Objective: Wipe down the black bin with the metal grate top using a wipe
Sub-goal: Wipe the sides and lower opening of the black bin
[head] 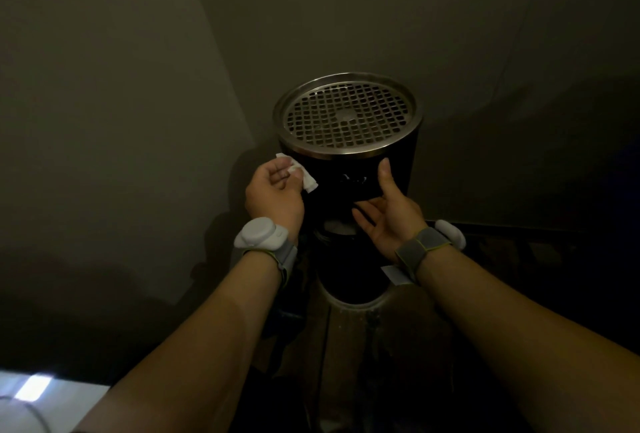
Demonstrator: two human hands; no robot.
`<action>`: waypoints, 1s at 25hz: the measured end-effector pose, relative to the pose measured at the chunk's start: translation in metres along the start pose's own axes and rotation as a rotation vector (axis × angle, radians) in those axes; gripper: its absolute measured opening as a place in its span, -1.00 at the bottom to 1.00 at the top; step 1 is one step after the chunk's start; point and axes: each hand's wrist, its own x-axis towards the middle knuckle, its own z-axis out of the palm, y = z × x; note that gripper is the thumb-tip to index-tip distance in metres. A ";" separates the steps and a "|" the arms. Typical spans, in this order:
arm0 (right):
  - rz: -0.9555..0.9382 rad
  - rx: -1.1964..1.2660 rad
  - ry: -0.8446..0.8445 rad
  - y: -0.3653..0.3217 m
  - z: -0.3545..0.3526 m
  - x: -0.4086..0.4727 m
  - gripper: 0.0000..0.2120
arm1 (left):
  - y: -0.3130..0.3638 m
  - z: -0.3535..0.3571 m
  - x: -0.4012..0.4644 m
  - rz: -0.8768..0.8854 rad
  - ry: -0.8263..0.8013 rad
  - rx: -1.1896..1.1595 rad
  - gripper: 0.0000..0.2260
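Two bare arms reach forward from the bottom of the view in a dim room. Each wrist wears a grey band [420, 245] with a white round gadget [260, 232] on it. The left hand [275, 191] is curled, and its fingers are pinched together on a small white wipe [302, 176]. The wipe is crumpled and sits against the upper left side of the black bin [349, 197], just under the shiny rim. The right hand [389, 212] is open with its fingers spread apart. Its thumb points up and lies on the front right side of the bin, and its fingers point left across the dark front. It holds nothing. The bin is tall, round and black, and it stands upright on a dark floor [349, 346]. A small white tag [393, 275] shows low on the bin by the right wrist. On top of the bin is the metal grate [348, 113], a round silver plate full of little square holes, set inside a silver ring. Behind the bin are plain grey walls [121, 86] that meet in a corner. A bright patch of light [33, 387] shows at the bottom left corner of the view.
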 end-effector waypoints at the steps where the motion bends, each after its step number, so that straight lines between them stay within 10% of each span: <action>1: 0.001 -0.002 -0.005 0.000 0.000 0.000 -0.34 | -0.002 0.000 -0.001 -0.005 -0.007 0.001 -0.87; 25: 0.008 0.029 0.011 -0.001 0.001 0.006 -0.53 | 0.004 0.029 -0.054 0.119 -0.056 0.027 -0.79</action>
